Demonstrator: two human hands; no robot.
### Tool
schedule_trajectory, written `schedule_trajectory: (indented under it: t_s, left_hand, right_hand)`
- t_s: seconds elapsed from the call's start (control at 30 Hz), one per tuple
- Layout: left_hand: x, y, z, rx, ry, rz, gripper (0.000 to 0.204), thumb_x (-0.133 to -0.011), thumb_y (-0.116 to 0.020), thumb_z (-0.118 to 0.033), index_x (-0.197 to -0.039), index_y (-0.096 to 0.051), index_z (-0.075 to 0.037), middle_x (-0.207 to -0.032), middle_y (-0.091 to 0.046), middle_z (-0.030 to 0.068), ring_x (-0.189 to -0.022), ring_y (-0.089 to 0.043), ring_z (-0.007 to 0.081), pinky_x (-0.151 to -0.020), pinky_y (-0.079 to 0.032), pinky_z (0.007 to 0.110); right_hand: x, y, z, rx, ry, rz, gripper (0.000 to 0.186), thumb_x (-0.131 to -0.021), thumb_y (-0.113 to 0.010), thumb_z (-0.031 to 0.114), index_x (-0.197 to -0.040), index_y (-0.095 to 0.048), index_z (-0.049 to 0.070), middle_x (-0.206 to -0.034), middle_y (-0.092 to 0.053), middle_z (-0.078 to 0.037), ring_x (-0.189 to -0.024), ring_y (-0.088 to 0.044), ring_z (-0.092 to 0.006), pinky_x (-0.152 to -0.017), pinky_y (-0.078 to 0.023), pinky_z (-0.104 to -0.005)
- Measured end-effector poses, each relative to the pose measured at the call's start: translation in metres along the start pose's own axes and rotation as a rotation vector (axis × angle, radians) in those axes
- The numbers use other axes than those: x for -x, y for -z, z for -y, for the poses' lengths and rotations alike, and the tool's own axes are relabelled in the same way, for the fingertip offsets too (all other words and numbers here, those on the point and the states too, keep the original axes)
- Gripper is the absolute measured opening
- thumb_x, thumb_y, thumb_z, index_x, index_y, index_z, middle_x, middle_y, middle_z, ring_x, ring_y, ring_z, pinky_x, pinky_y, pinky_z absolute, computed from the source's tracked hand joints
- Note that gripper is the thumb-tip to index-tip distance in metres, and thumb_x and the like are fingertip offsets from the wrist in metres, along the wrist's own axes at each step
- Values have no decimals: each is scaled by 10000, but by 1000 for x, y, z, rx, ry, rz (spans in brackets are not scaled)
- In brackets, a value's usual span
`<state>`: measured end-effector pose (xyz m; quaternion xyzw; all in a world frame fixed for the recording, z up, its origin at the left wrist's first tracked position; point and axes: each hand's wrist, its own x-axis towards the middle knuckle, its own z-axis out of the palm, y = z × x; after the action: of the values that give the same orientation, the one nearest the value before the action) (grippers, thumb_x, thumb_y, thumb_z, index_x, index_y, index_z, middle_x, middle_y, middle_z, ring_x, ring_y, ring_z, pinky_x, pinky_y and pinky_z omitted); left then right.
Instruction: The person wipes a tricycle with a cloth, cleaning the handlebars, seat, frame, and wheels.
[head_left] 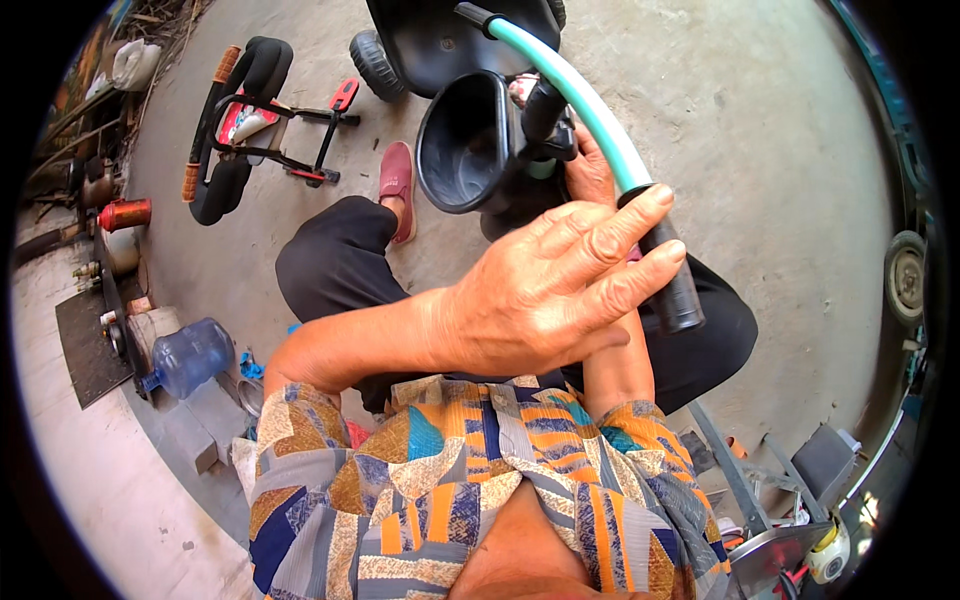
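Observation:
A turquoise curved handlebar [590, 100] with black end grips rises from a black plastic ride-on toy's front, above my knees. My left hand [560, 280] reaches across from the left, its fingers stretched out and apart, two of them lying over the near black grip [678, 295]. Its thumb is hidden. Beneath the bar, my right hand [592, 168] is closed beside the black clamp [545, 115] and stem; what its fingers hold is hidden. Left of the stem is a black cup-shaped holder [462, 140], hollow and open at the top. Behind it sits the black toy body [430, 40] with a wheel [376, 65].
A black padded frame with footrests [240, 130] lies on the concrete floor at left. A blue water jug [190, 357] and a red can [125, 214] stand along the left wall. At right is a wheel [905, 278]; metal bars [730, 465] and clutter lie lower right.

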<state>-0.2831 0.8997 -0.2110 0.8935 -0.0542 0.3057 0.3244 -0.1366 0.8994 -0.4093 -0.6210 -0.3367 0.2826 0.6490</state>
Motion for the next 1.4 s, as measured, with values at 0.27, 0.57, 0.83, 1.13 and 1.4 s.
schedule_trajectory:
  t_s: [0.27,0.57,0.83,1.13,1.4]
  left_hand:
    - [-5,64,133,-318,382,-310,407,-810,-709,-172,-1154,-615,23,-1066,-660,205,-941,-653,329,-820,-517,370]
    - [4,51,179,-105,1029,91,518,-857,-626,-266,-1266,-538,41,-945,-679,228,-744,-682,292,-717,-533,386]
    - [12,22,186,226,1047,49,265,-878,-551,-177,-965,-583,71,-749,-621,167,-603,-642,247,-479,-502,371]
    - [-7,15,127,485,1151,94,304,-897,-454,-183,-1084,-572,26,-737,-625,93,-493,-625,182,-413,-515,267]
    - [5,-8,121,586,1230,-4,261,-930,-470,-195,-1065,-566,6,-750,-645,108,-535,-655,189,-446,-521,260]
  right_hand:
    - [-7,48,-6,209,-104,-225,259,-846,-524,-23,-1051,-677,19,-954,-666,-35,-778,-600,-90,-668,-487,-237]
    - [12,83,106,54,-429,152,153,-804,-531,24,-921,-630,20,-781,-621,-27,-664,-563,-94,-617,-460,-237]
    - [36,79,113,-89,-489,258,200,-823,-553,56,-1003,-627,10,-837,-622,-27,-718,-571,-96,-634,-471,-245]
    - [36,75,146,-346,-302,-234,258,-863,-495,3,-1089,-619,-2,-839,-636,-53,-713,-589,-93,-654,-485,-241]
    - [25,96,162,-77,124,-402,227,-896,-517,-20,-1091,-632,-11,-910,-650,-48,-763,-609,-91,-692,-511,-242]
